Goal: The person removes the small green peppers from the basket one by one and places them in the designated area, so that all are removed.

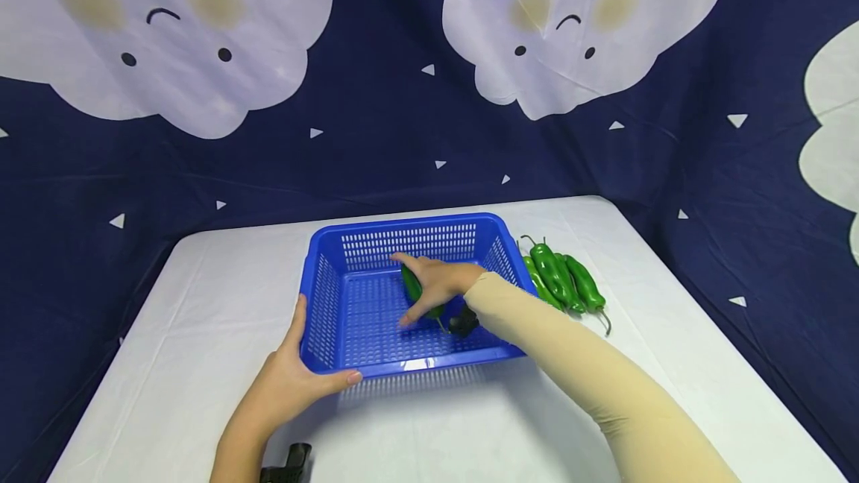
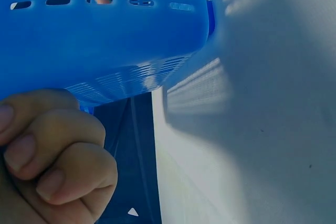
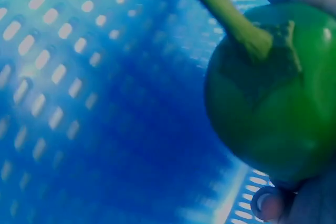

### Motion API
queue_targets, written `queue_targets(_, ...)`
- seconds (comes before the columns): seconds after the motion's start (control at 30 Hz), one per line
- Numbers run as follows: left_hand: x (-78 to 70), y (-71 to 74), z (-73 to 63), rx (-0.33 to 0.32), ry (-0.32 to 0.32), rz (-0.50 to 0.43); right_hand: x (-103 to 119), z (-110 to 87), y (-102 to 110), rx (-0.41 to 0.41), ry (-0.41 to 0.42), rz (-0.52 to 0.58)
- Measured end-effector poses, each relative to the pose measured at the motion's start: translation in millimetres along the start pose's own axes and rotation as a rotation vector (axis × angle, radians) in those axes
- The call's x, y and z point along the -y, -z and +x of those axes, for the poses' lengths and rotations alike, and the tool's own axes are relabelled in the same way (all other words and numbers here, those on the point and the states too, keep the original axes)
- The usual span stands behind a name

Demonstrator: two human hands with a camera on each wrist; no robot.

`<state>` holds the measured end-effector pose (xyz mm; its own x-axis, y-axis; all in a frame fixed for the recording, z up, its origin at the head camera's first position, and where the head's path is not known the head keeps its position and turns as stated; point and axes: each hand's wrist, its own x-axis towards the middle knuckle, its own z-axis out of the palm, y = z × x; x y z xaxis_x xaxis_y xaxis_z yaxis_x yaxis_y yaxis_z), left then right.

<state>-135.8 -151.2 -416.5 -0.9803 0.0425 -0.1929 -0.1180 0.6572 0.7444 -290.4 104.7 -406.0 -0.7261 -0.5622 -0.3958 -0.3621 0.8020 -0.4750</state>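
A blue plastic basket (image 1: pixel 376 371) with slotted walls stands on the white table. My left hand (image 1: pixel 288 386) grips its near left corner, the thumb along the front rim and the index finger up the left side. In the left wrist view the other fingers (image 2: pixel 79 171) are curled beside the basket wall (image 2: pixel 131 35). My right hand (image 1: pixel 439 285) is inside the basket, holding a green pepper (image 1: pixel 411 285) between thumb and fingers. In the right wrist view the pepper (image 3: pixel 273 103) fills the right side, its stem end toward the camera.
Several green peppers (image 1: pixel 557 278) lie in a bunch on the table, just right of the basket. The white tabletop (image 1: pixel 228 304) extends around it. A dark blue cloth with clouds (image 1: pixel 376 133) hangs behind the table. Black wrist cameras (image 1: pixel 288 466) show near both wrists.
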Motion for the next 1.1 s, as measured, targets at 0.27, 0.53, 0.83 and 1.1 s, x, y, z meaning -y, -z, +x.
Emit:
queue_targets(0.27, -1.5, 0.5, -0.8, 0.004, 0.008, -0.009, -3, -30.9, 32, -0.094, 0.096, 0.042)
queue_targets(0.53, -1.4, 1.5, -2.7, 0.009, 0.0, -0.003, -15, -70.3, 60, -0.197, 0.12, 0.081)
queue_targets(0.83, 0.5, 1.1, -2.3, 0.008, -0.005, -0.007, -43, -108.9, 77, -0.265, 0.085, 0.138)
queue_targets(1.1, -0.2, 1.7, -1.6, 0.007, -0.006, 0.003, -73, -135.7, 80, -0.314, 0.005, 0.156)
